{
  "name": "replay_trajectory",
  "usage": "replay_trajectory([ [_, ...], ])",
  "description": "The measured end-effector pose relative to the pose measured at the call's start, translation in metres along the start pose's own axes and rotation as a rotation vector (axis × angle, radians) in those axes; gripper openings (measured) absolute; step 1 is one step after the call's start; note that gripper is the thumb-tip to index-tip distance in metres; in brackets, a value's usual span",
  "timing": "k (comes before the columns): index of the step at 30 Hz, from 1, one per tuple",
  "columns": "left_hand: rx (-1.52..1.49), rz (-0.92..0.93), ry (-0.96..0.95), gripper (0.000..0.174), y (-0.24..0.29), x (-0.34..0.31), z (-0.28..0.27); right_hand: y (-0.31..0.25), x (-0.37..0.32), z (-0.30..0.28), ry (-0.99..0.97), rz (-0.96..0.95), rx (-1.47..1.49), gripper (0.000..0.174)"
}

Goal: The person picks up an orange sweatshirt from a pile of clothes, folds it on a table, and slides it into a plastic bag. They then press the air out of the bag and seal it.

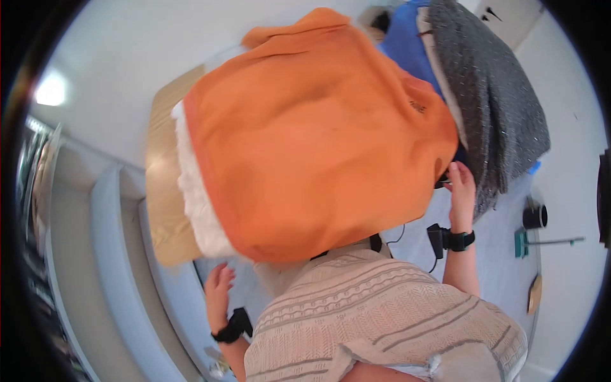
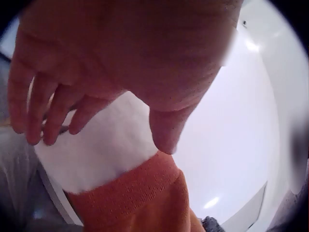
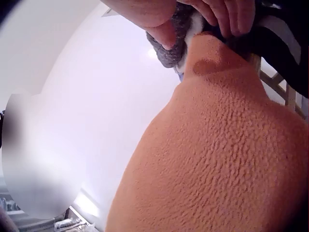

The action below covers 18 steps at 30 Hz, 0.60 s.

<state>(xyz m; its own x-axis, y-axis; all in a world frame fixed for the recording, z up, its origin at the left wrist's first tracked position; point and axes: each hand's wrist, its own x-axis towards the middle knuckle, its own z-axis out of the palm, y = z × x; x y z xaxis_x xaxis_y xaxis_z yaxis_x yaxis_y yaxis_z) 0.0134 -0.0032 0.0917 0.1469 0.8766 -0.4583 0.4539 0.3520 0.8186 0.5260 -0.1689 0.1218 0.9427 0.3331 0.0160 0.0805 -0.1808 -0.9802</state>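
Note:
An orange garment [image 1: 318, 140] lies spread over a white fluffy layer [image 1: 197, 191] on a wooden surface [image 1: 167, 172]. The left hand [image 1: 219, 293] is held just off the near left corner, fingers apart, holding nothing; in the left wrist view that hand [image 2: 116, 63] hangs over the white layer [image 2: 111, 150] and the orange ribbed hem [image 2: 130, 193]. At the garment's right edge is the right hand [image 1: 463, 191], fingers bent near dark fabric. In the right wrist view the right hand [image 3: 193, 14] is at the narrow end of the orange cloth [image 3: 207, 135]; its grip is unclear.
Grey knit [image 1: 496, 102] and blue clothing [image 1: 407, 44] hang in a pile at the right. Shelves [image 1: 114, 254] stand at the left. A black cup [image 1: 535, 216] and a green-based item [image 1: 522, 243] are on the far right.

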Motion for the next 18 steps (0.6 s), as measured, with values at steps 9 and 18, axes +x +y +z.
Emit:
replay_trajectory([
  [9, -0.412, 0.282, -0.07, 0.068, -0.032, 0.044, 0.071, 0.017, 0.037, 0.0, -0.465, 0.191, -0.026, 0.043],
  [18, -0.492, 0.304, -0.09, 0.058, 0.039, -0.003, 0.02, -0.041, -0.005, 0.019, -0.299, -0.078, 0.438, 0.037],
])
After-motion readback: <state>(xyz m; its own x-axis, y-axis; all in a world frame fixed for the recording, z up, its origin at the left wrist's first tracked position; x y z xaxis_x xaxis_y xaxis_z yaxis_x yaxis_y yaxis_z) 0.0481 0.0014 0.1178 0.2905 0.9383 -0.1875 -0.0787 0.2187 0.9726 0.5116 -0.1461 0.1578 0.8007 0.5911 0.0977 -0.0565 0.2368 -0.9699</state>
